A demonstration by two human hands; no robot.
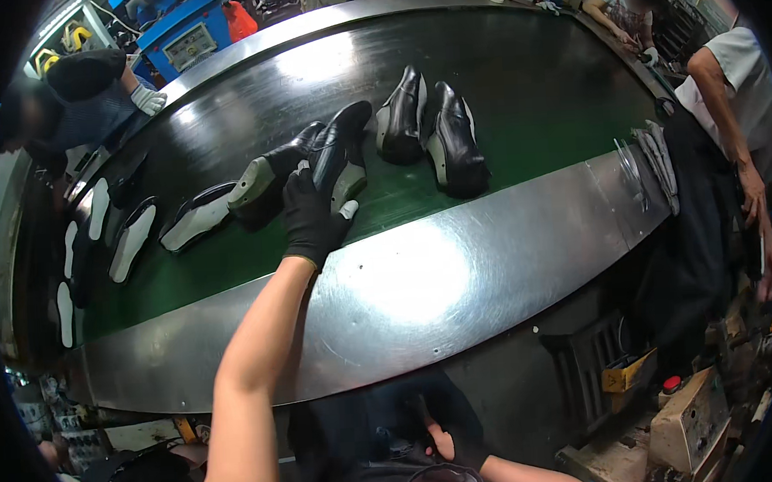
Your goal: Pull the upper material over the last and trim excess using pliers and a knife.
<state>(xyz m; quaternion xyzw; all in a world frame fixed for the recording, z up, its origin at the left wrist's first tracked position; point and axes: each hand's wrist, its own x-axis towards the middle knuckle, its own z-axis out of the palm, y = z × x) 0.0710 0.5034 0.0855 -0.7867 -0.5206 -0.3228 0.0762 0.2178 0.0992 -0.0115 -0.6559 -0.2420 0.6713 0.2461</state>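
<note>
My left hand, in a black glove with white fingertips, closes round the heel end of a black leather shoe. That shoe has a shoe last in it and lies on the dark green belt. Against it rests another black shoe, its pale last showing at the heel. Down by my lap, my right hand is closed, with dark cloth around part of it. A thin shape sticks out from its fingers, too dim to name. Two more black shoes lie to the right.
Black shoe pieces with white soles are strewn at the left. A metal edge borders the belt on my side. Grey strips lie at its right end. People stand at far left, right and far right. A control box sits lower right.
</note>
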